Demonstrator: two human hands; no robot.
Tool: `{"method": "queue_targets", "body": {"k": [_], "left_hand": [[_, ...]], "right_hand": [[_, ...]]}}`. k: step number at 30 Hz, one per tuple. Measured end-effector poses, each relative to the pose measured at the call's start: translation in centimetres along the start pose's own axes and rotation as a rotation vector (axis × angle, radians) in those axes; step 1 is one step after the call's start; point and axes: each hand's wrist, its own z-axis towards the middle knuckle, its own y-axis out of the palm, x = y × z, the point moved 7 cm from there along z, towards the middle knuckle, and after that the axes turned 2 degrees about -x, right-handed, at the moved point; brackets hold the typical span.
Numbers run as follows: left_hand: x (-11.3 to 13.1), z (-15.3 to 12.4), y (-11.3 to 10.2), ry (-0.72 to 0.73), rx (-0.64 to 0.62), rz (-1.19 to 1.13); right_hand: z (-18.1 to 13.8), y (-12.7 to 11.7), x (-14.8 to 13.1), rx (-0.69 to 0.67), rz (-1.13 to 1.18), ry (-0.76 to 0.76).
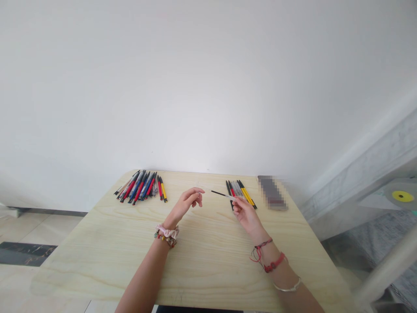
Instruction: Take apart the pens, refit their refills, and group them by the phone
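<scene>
Above the middle of the table, my right hand [245, 213] pinches a thin pen refill [221, 193] by its clear end. The refill's dark part points left toward my other hand. My left hand [189, 201] is closed, thumb and fingers brought together around something faint and see-through that I cannot make out. A gap lies between the refill and my left fingers. Just beyond my right hand is a row of pens [241, 191] in black, red, clear and yellow. On the left lies a pile of pens [140, 187], with a yellow pen [163, 190] at its right side.
The pale wooden table [208, 269] stands against a white wall [208, 87]. A blurred-out dark flat object [273, 193] lies near the back right corner. At the far right is a disc with a yellow centre [402, 196], beside a pale rail.
</scene>
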Motion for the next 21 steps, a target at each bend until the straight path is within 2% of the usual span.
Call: {"method": "queue_targets", "body": {"k": [6, 13, 21], "left_hand": [[-0.5, 0.3, 0.4, -0.029, 0.018, 0.181], [-2.2, 0.4, -1.0, -0.136, 0.041, 0.113], [-2.6, 0.3, -1.0, -0.182, 0.023, 0.084]], "right_hand": [[-0.4, 0.4, -0.9, 0.021, -0.196, -0.144], [-0.5, 0.0, -2.3, 0.068, -0.234, -0.245], [-0.7, -0.1, -3.4, 0.072, -0.259, -0.3]]}}
